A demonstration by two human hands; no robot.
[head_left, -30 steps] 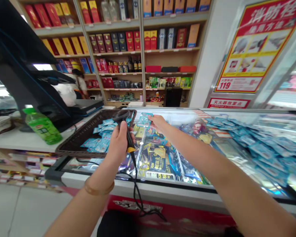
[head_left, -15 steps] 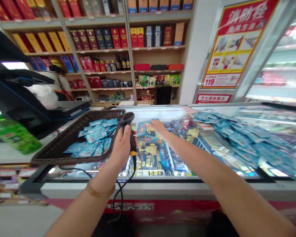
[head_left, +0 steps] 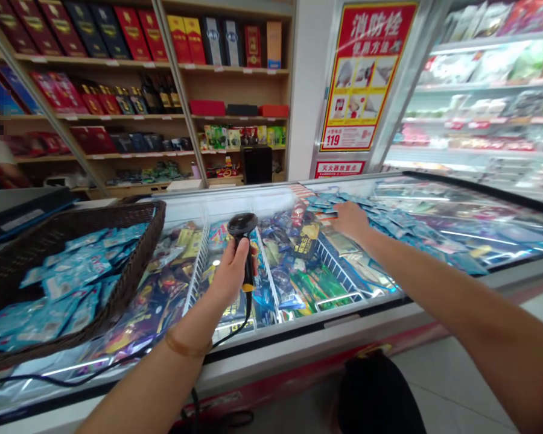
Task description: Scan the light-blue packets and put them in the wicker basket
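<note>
My left hand [head_left: 235,265] is wrapped around the handle of a black barcode scanner [head_left: 243,226], held upright over the chest freezer with its cable hanging down. Out to the right, my right hand [head_left: 352,222] is at the near left end of a spread of small blue packets [head_left: 398,223] lying on the freezer's glass top. Its fingers are bent together against a blue packet [head_left: 326,207] there; the fingertips are partly hidden. More blue packets [head_left: 79,265] fill a dark brown wicker basket [head_left: 151,241] on the left.
Under the freezer glass, white wire baskets [head_left: 199,265] hold packaged frozen goods. The scanner's black cable [head_left: 90,377] runs along the front edge. Behind stand shelves of boxed bottles [head_left: 131,33], a red and yellow poster [head_left: 366,78] and a lit refrigerated display [head_left: 489,108].
The view has swung to the right. My right hand has moved from above the freezer's middle to the spread of blue packets. My left hand still grips the scanner, now farther from the basket.
</note>
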